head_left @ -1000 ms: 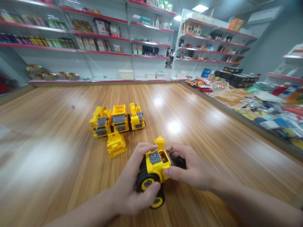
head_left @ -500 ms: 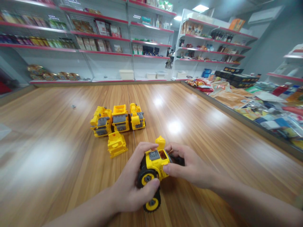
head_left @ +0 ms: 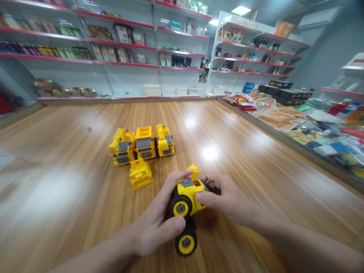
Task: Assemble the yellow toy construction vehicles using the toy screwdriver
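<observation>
Between my hands, near the front of the table, is a yellow toy truck (head_left: 196, 203) with black tyres, yellow hubs and a grey plate on top. My left hand (head_left: 156, 218) curls around its left side, fingers over the top and thumb by the wheels. On the other side my right hand (head_left: 224, 197) grips the body, thumb on the yellow side panel, fingers partly hidden behind. One loose-looking wheel (head_left: 186, 242) sits low beneath the truck; how it joins the body is hidden. A rounded yellow piece (head_left: 193, 171) shows just beyond the truck.
Three yellow-and-grey toy vehicles (head_left: 145, 144) stand in a row beyond my left hand. A yellow toy cab part (head_left: 141, 174) lies before them. Small grey bits (head_left: 89, 129) lie farther left. Packaged goods (head_left: 284, 113) cover the right side past the wooden table's (head_left: 241, 151) raised edge.
The toy truck has tilted and shifted slightly right in my hands, so its wheel faces show more fully. My left thumb has moved a little left. The other vehicles stay put.
</observation>
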A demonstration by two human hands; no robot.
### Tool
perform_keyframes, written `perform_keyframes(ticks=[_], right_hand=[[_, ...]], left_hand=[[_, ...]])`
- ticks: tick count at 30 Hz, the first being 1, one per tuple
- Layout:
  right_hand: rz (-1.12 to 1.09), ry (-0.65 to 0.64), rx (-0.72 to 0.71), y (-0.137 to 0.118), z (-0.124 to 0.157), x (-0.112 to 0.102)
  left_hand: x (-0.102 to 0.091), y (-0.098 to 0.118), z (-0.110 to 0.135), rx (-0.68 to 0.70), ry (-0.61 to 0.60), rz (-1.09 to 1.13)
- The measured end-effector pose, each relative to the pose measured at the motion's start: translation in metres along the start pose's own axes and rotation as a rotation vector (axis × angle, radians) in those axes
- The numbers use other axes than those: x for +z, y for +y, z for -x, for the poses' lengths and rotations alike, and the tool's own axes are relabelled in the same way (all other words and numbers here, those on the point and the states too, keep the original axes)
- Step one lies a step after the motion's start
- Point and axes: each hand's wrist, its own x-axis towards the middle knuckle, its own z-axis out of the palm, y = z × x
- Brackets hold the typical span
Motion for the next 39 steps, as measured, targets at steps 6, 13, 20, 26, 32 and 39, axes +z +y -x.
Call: perform_keyframes(ticks=[6,13,20,26,32,39], right_hand=[[-0.03,0.022,-0.012,0.002,-0.002,-0.002],[-0.037,0.028,0.016,0.002,-0.003,-0.005],[0.06,-0.002,0.043,0.003,-0.002,-0.004],[0.363,0.082,0.034,0.001,0.002,-0.003],[0.563,0.23,-0.047,-0.008,0.001,-0.013],[0.859,0.378,-0.031,-0.008,-0.003,-0.022]], left_hand=[[0.003,-0.002,0.006,-0.077,0.101,0.283],[0.002,-0.002,0.0,-0.142,0.084,0.257],[0.002,0.004,-0.001,-0.205,-0.069,0.321],[0.003,0.004,-0.004,-0.212,-0.105,0.361],[0.002,0.002,-0.006,-0.293,-0.03,0.406],[0.0,-0.002,-0.012,-0.283,0.223,0.62]])
